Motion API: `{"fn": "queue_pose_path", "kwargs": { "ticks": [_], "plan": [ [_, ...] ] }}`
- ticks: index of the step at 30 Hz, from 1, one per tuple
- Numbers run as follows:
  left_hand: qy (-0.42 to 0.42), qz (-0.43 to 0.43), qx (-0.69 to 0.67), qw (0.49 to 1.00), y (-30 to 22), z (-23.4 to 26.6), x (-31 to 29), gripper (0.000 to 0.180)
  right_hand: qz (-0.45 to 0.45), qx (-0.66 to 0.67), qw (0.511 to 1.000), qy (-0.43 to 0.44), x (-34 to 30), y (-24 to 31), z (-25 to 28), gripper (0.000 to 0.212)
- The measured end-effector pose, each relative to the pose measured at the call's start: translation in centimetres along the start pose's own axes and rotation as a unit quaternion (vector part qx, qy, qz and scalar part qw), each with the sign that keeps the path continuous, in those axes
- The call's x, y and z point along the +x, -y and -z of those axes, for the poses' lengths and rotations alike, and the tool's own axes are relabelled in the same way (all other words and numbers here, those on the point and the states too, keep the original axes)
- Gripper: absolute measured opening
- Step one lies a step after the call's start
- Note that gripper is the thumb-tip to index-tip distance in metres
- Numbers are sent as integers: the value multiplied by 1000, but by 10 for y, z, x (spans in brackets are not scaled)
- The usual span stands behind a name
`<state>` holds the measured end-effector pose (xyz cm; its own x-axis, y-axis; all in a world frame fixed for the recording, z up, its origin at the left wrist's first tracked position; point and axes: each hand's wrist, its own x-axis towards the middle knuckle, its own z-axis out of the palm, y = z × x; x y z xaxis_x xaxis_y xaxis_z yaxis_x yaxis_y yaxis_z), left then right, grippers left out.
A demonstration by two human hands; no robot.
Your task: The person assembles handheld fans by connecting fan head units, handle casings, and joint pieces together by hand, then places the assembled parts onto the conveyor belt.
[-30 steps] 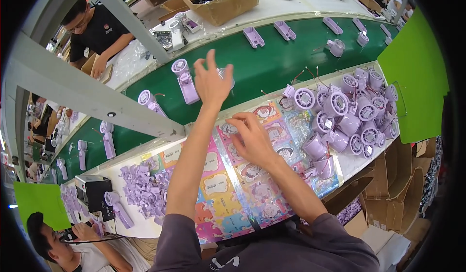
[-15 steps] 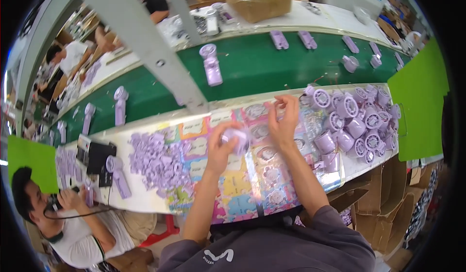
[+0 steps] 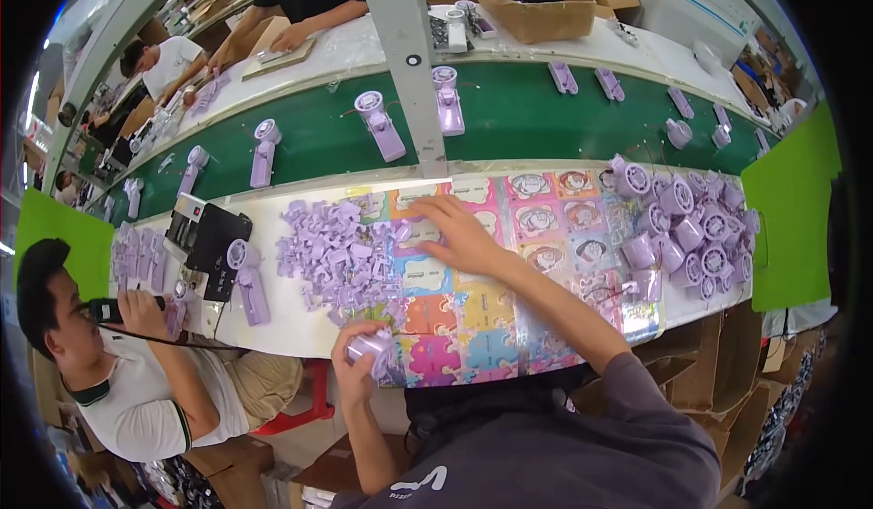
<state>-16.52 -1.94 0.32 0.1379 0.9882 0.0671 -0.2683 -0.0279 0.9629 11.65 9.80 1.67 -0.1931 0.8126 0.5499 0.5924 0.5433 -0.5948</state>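
Low at the table's near edge, my left hand (image 3: 355, 368) is closed round a lilac fan head (image 3: 371, 349), a round housing that the fingers partly cover. Stretched across the mat, my right hand (image 3: 459, 234) has its thumb and fingers apart, with nothing visible in them. Its fingertips are beside the right edge of a heap of small lilac plastic parts (image 3: 332, 259). Under my right arm lies a colourful printed mat (image 3: 486, 314) with cartoon panels. Many lilac fan heads (image 3: 677, 195) with round grilles are piled at the right end of the table.
Beyond the table runs a green conveyor belt (image 3: 318, 132) carrying lilac handheld fans (image 3: 377, 125) and handle shells (image 3: 563, 77). A grey metal post (image 3: 409, 64) rises between. At left, a co-worker (image 3: 136, 364) holds a black tool (image 3: 105, 310). Green panels (image 3: 796, 218) flank the table.
My left hand has brought the fan head down and left to the near edge. My right hand has swung left, from near the fan-head pile to the small parts. The view has shifted.
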Motion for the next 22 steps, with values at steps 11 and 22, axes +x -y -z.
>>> {"fn": "queue_pose_path", "kwargs": {
  "ticks": [11,22],
  "plan": [
    [41,-3,-39,998,13,-33,38,45,-56,-53,997,3,-40,-2,26,24],
    [110,142,-269,946,34,-102,31,82,-94,-170,980,31,-130,17,115,30]
  ]
}}
